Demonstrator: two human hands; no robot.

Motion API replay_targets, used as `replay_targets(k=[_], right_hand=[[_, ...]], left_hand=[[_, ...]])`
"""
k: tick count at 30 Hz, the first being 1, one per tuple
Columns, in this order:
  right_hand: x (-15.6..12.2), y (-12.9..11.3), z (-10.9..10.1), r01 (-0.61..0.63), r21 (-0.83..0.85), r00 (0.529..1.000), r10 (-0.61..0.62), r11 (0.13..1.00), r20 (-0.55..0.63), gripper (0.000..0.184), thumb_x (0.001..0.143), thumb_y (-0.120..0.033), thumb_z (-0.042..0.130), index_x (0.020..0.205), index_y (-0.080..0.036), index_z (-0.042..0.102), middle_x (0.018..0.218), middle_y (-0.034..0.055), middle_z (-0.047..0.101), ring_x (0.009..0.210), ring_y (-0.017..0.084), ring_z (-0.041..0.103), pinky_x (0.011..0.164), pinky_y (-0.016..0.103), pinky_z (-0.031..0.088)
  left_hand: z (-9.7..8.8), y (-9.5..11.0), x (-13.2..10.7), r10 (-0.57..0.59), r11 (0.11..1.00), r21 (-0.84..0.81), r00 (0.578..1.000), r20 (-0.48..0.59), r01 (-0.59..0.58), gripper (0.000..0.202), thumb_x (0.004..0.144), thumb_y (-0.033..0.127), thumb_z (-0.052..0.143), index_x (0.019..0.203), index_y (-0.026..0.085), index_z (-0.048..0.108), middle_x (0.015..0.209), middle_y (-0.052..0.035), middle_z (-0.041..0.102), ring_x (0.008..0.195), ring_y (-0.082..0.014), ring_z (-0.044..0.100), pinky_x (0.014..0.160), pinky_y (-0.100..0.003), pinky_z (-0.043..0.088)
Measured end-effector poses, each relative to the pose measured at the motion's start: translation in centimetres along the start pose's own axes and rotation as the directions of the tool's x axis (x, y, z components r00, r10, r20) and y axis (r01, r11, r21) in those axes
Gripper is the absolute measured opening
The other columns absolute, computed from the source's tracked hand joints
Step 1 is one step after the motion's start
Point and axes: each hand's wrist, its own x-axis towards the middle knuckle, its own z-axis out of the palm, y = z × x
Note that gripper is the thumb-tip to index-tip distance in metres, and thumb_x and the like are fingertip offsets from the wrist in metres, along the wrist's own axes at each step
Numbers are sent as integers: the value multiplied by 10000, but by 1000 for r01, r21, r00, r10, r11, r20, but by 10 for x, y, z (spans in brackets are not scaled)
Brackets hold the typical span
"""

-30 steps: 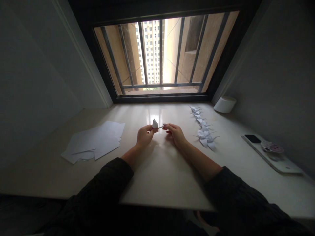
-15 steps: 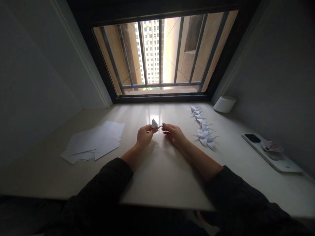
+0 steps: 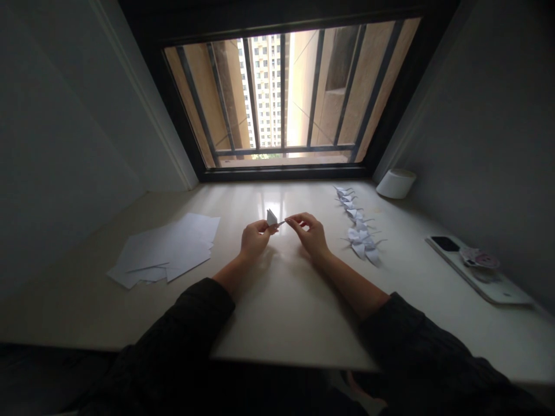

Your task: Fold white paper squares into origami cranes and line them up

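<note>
A small white paper crane point(image 3: 271, 217), its wings pressed upright together, is held just above the pale counter at the middle of the view. My left hand point(image 3: 255, 238) is closed around its body, thumb and fingers pinching from the left. Thumb and forefinger of my right hand point(image 3: 310, 232) pinch the thin pointed tip that sticks out on the right side. Part of the crane's body is hidden behind the left fingers. Several finished-looking paper cranes point(image 3: 359, 236) stand in a row to the right of my right hand.
Loose white paper sheets point(image 3: 173, 245) lie overlapped on the left. At the right are a phone point(image 3: 477, 271) with a round grip on its back and a white cup-like object point(image 3: 395, 184) by the wall. A barred window point(image 3: 281, 167) closes the far side of the counter point(image 3: 277, 323).
My right hand has turned and its wrist has lifted, with thumb and forefinger now plainly pinching the paper tip. The left hand and the crane stay nearly still.
</note>
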Motion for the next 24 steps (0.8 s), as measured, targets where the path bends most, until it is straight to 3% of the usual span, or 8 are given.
replay_targets(k=[18,24], right_hand=[[0,-2,-1,16,-100,999,-20,995,-43,244,741,-463,634,706,-225,675,768,33,662,782,191,574,673,316,436],[2,8,-1,3,-108,1000,-4,994,-2,224,773,-419,604,717,-210,659,775,35,663,789,188,577,693,316,438]], left_hand=[[0,4,-2,-17,1000,-16,1000,25,18,272,738,423,610,755,163,687,750,-56,711,730,-184,656,670,-269,462],[-2,7,-3,4,997,74,1000,31,-6,268,751,430,596,745,181,695,758,-49,716,729,-184,655,657,-263,451]])
